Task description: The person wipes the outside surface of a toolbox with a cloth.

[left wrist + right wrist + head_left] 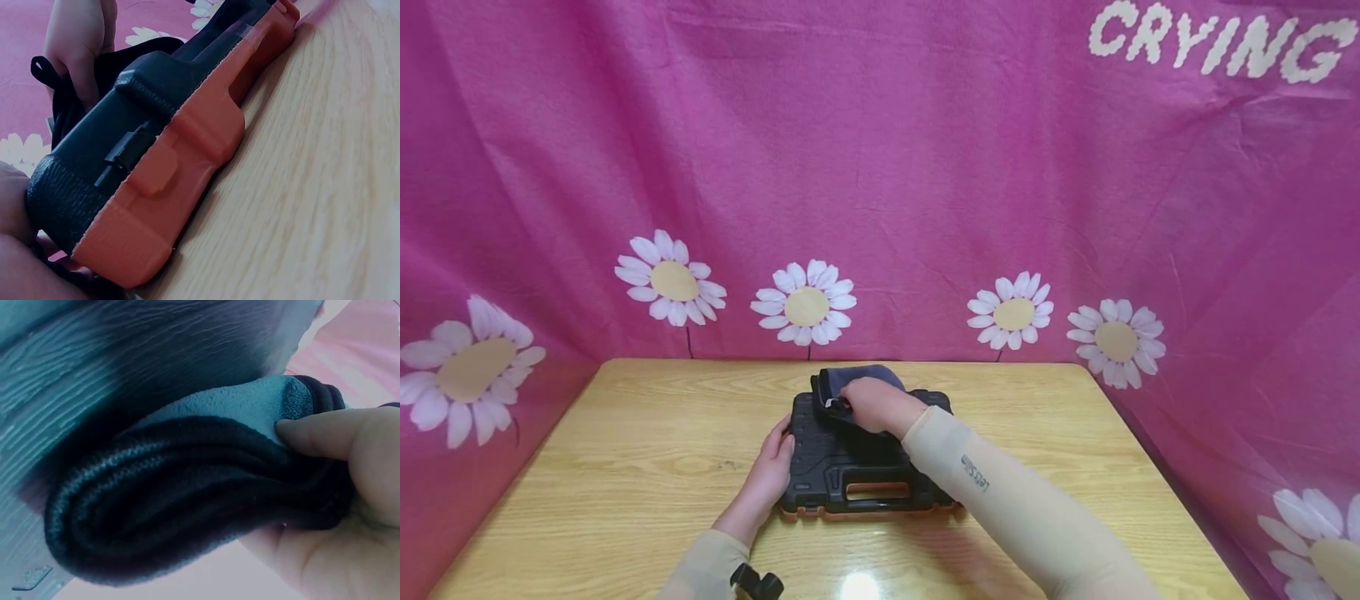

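Observation:
A black plastic carrying case (816, 454) with an orange lower half (187, 144) lies flat on the table, its handle toward me. My left hand (771, 468) grips the case at its left side; in the left wrist view only part of that hand shows at the edge. Over the top of the case, my right hand (880, 404) pinches a folded grey cloth (868, 372) with black edging, thumb on one face and fingers behind. The right wrist view shows the folded layers of the cloth (169, 500) close to the ribbed lid. A small black loop (47, 72) sticks out from the cloth.
The case rests on a light wooden table (662, 467). Pink fabric (880, 167) printed with white daisies hangs behind the table and along both sides. A small black device (756, 582) is worn at my left wrist.

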Demonstrator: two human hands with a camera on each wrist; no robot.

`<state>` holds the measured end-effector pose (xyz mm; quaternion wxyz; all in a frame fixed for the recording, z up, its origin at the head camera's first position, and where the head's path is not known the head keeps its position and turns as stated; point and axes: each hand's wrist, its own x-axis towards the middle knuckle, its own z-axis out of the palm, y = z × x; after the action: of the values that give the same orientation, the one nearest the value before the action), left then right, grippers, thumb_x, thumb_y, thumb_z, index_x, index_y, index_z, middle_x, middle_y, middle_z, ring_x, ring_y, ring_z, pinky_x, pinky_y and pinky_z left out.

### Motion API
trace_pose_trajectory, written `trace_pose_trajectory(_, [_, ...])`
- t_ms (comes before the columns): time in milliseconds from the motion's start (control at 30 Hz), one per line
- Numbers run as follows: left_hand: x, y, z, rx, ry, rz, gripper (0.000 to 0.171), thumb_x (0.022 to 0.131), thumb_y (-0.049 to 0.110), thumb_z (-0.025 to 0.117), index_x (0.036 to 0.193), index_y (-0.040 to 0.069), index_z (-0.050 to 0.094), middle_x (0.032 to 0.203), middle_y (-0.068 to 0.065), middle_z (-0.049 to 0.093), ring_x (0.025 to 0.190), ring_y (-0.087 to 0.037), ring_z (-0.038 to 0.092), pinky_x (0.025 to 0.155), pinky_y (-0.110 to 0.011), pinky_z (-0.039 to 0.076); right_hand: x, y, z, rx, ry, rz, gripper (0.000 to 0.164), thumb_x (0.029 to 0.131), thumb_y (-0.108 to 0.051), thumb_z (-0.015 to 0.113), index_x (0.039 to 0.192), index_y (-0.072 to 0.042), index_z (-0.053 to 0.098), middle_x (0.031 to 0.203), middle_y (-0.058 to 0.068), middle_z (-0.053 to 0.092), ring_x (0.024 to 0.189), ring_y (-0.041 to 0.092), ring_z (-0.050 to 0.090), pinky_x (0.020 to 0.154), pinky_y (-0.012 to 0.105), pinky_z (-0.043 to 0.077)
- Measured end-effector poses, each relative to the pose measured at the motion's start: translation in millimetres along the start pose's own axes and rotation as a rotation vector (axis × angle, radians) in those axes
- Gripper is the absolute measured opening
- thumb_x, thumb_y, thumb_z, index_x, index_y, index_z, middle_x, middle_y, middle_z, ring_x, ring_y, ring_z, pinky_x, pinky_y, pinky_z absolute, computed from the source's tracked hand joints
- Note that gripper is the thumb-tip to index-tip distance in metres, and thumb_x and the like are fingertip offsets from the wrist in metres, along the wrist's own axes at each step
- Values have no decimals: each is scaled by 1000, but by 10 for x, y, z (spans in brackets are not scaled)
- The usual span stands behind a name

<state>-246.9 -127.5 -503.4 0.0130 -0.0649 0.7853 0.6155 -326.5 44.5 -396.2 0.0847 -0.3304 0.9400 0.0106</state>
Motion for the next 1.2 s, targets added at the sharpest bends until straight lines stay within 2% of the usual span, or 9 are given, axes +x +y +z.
trace_pose_trajectory(167, [3,-3,8,-13,7,-19,53,114,20,29,163,2,20,166,-30,22,155,-48,18,126,-63,16,-22,14,26,-25,17,-10,16,100,-5,63,112,-8,72,98,3,69,87,15,58,92,30,55])
trace_pose_trajectory(267, [1,-4,17,-20,12,-28,54,114,21,28,163,2,19,166,-30,21,155,-48,17,126,-64,15,-54,8,40,-40,19,-15,27,100,-6,64,126,-7,71,115,6,73,104,17,66,105,32,54])
trace_pose_trajectory(400, [-6,-3,26,-20,13,-32,54,114,21,28,164,3,17,167,-30,19,155,-49,16,125,-65,15,-109,-20,62,-59,15,-27,35,100,-7,64,135,-7,68,130,8,71,121,19,66,113,34,49])
trace_pose_trajectory(667, [-12,1,24,-20,10,-27,54,114,21,29,164,2,18,167,-30,18,155,-49,14,125,-66,13,-266,-95,143,-123,31,-67,33,102,-9,61,134,-6,68,138,7,68,129,18,63,114,30,47])
trace_pose_trajectory(867, [-20,5,20,-22,8,-42,55,114,24,29,164,3,19,167,-29,18,155,-49,15,124,-67,14,-446,-174,168,-120,22,-78,36,102,-10,61,137,-7,66,142,6,65,131,17,62,113,30,48])
trace_pose_trajectory(1167, [-11,-1,23,-31,13,-44,54,114,23,29,164,4,20,168,-29,18,155,-49,15,125,-66,14,-736,-304,229,-156,11,-110,43,99,-14,68,142,-9,63,146,5,62,132,15,62,110,28,50])
trace_pose_trajectory(1200, [-10,-2,24,-34,14,-43,54,114,23,29,164,4,20,168,-29,19,155,-49,15,125,-66,14,-714,-248,354,-175,47,-140,42,101,-16,66,142,-8,62,147,6,62,132,16,62,110,29,50])
